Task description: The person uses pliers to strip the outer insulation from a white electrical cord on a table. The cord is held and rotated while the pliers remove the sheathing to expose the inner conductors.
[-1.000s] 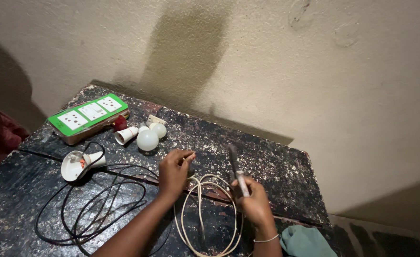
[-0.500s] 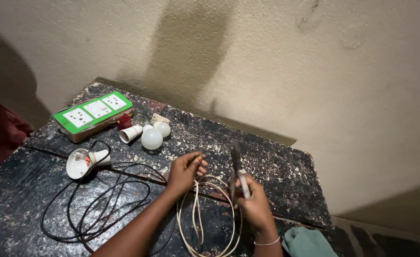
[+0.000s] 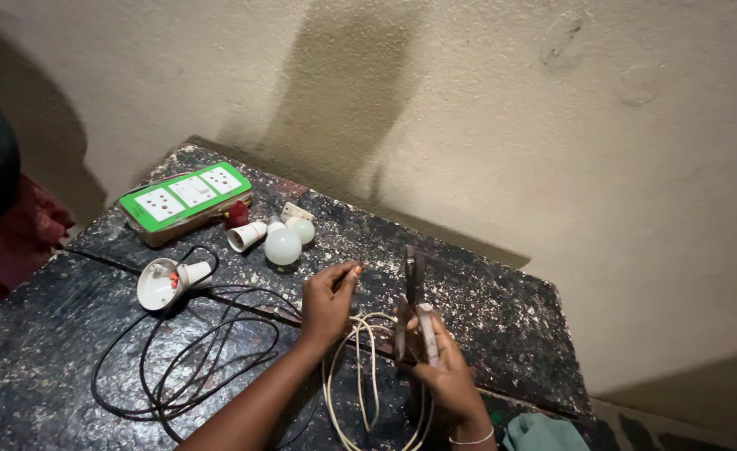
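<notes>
White wire (image 3: 360, 367) now sits pinched in our raised left hand (image 3: 328, 302), mid-frame; our right hand (image 3: 444, 376) grips pliers (image 3: 410, 305).

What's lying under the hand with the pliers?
Under the right hand holding the pliers, loops of white wire lie on the dark table. The wire beneath the palm is covered.

On a dark, speckled surface (image 3: 485, 309), the left hand (image 3: 328, 302) pinches the end of a coiled white wire (image 3: 360, 367), while the right hand (image 3: 445, 376) grips what look like pliers (image 3: 410, 292), tips pointing away. A black cable (image 3: 193, 367) loops at left, near a white lamp holder (image 3: 164, 281), two white bulbs (image 3: 283, 246) and a green socket board (image 3: 186, 200).
</notes>
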